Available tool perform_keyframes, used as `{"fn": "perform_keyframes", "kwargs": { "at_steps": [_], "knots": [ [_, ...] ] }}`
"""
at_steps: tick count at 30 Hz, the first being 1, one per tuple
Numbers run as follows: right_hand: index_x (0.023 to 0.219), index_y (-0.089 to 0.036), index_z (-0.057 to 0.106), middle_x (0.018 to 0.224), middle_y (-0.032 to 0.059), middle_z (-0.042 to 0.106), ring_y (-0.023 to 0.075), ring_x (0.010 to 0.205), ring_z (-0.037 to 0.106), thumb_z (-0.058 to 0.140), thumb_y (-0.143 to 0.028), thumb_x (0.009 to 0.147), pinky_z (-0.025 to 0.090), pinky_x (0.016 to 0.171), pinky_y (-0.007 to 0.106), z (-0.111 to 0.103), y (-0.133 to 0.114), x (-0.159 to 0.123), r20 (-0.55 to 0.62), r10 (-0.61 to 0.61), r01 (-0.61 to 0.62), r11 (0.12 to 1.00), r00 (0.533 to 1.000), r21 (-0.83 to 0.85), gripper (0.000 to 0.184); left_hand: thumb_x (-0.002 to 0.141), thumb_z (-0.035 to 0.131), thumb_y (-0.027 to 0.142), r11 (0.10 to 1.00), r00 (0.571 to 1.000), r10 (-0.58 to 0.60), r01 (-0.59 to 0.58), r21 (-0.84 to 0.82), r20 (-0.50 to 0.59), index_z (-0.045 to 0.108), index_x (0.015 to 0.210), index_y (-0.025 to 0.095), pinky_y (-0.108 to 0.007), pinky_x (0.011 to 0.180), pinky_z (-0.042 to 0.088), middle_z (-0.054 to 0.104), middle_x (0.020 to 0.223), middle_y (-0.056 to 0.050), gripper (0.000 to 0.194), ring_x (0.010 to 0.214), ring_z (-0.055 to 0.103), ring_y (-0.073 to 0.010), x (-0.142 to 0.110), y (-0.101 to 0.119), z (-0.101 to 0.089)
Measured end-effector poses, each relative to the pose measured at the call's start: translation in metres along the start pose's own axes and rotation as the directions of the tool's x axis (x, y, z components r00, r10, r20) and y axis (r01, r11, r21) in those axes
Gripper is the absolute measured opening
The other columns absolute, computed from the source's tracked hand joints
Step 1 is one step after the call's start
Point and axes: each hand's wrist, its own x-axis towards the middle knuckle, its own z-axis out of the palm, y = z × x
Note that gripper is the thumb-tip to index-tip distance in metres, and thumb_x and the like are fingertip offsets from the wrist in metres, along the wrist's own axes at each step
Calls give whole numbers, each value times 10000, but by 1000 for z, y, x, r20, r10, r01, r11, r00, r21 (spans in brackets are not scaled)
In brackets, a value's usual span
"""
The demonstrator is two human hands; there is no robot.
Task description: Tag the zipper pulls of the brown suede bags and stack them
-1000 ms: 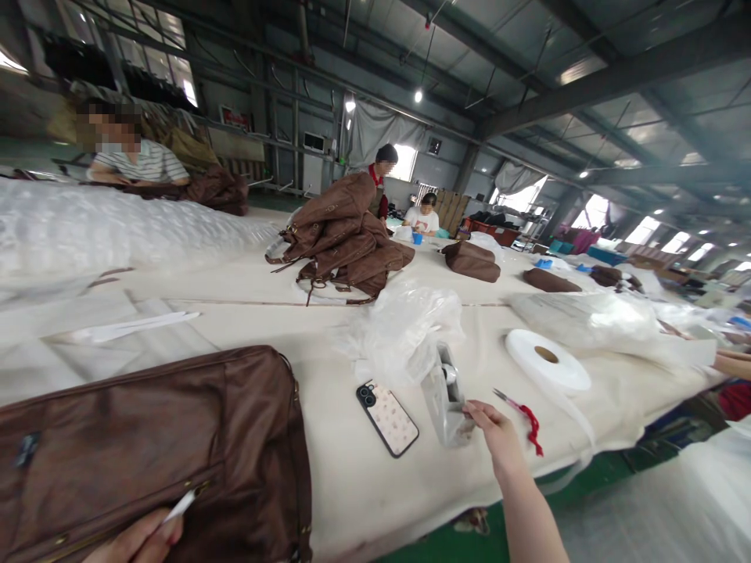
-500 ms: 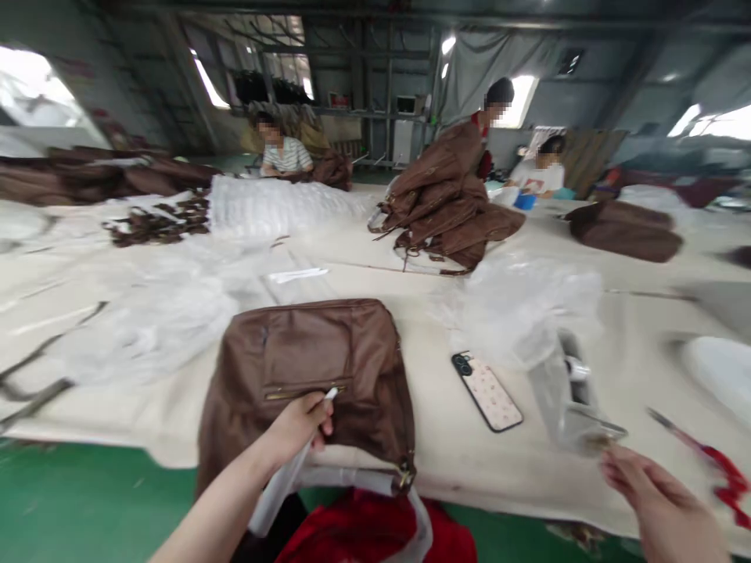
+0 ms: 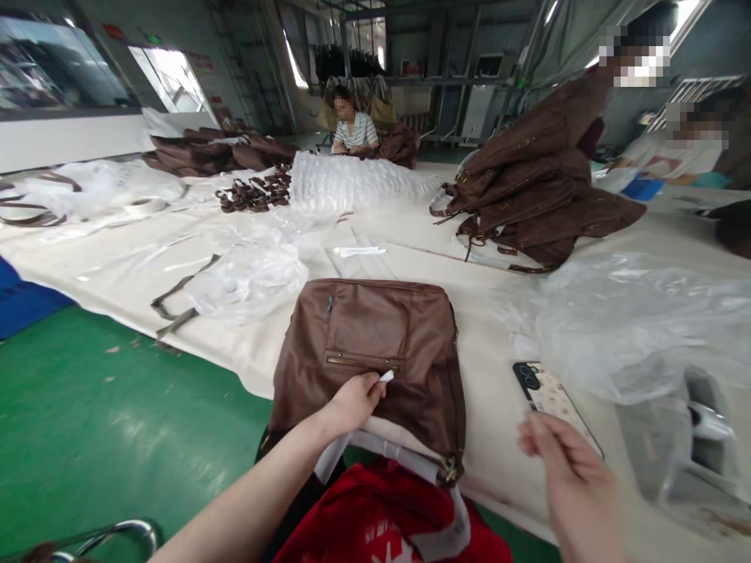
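A brown leather bag [image 3: 375, 352] lies flat on the cream-covered table [image 3: 411, 258], its near edge hanging over the front. My left hand [image 3: 352, 403] rests on the bag just below its zip pocket, fingers closed on a white strip [image 3: 386, 377] that trails down under the wrist. My right hand [image 3: 560, 461] hovers over the table's front edge beside a phone in a pale patterned case [image 3: 555, 399]; its fingers are pinched together and blurred, and I cannot make out anything in them.
Crumpled clear plastic [image 3: 639, 320] and a tape dispenser [image 3: 698, 438] lie to the right. A pile of brown bags [image 3: 533, 195] sits behind, with bubble wrap [image 3: 352, 184] and straps [image 3: 255, 191] further left. Other people work at the far side. Green floor [image 3: 88, 407] lies left.
The view has swung left and down. My right hand has drawn back from the tape dispenser toward the phone. My left hand stays on the bag with the white strip.
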Motion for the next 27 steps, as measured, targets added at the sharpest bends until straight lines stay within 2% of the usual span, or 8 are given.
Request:
{"fn": "perform_keyframes", "kwargs": {
  "at_steps": [2,4,6,8,13,18,22,27],
  "knots": [
    [931,-183,690,782,72,700,190,668,633,622,-527,806,513,633,292,59,-25,-5,357,-15,-25,994,934,107,372,878,408,181,997,998,42,-39,73,-36,536,737,178,-253,648,403,553,663,-8,190,631,524,-138,-4,1,1],
    [874,-186,671,719,48,681,162,603,613,596,-513,823,490,572,261,112,-42,-10,550,-71,-46,979,832,197,339,892,389,186,990,996,64,-57,130,-54,540,773,176,-268,680,416,589,700,-32,193,669,558,-160,-7,0,2],
    [814,-183,654,668,26,659,137,538,581,610,-491,809,451,514,237,149,-48,-14,644,-89,-70,974,760,217,311,906,380,212,983,995,84,-74,169,-53,542,800,174,-275,680,424,610,728,-50,198,684,581,-174,-9,-2,2],
    [761,-180,641,625,5,632,116,491,545,636,-463,781,414,481,221,168,-45,-15,686,-65,-99,975,725,198,284,911,378,228,977,993,108,-98,190,-41,541,817,176,-278,686,430,629,764,-64,195,708,600,-184,-9,-4,2],
    [737,-174,634,572,-28,593,86,436,483,644,-404,754,350,434,197,173,-31,-11,750,33,-204,969,660,137,231,901,373,228,969,987,160,-157,193,-2,535,829,190,-279,710,432,639,781,-57,181,751,619,-193,-8,-6,-1],
    [730,-166,631,549,-38,575,74,430,478,628,-351,756,337,415,178,174,-37,-11,747,111,-263,961,655,87,187,891,352,223,971,982,187,-189,146,24,526,789,196,-277,711,415,626,766,-37,204,742,605,-187,-11,-2,-6],
    [688,-162,619,541,-34,583,72,425,488,638,-328,751,348,403,172,174,-42,-10,754,136,-272,961,642,58,178,908,364,280,985,988,157,-157,-72,-3,517,724,198,-284,703,374,575,706,-21,253,703,548,-183,-12,2,-7],
    [768,-139,654,625,-2,653,90,497,587,647,-251,780,449,475,190,168,-38,-7,786,177,-333,942,592,39,113,903,437,292,944,999,13,-1,-329,35,486,654,180,-257,573,302,473,583,20,277,545,401,-122,-4,-2,-5]
  ]
}}
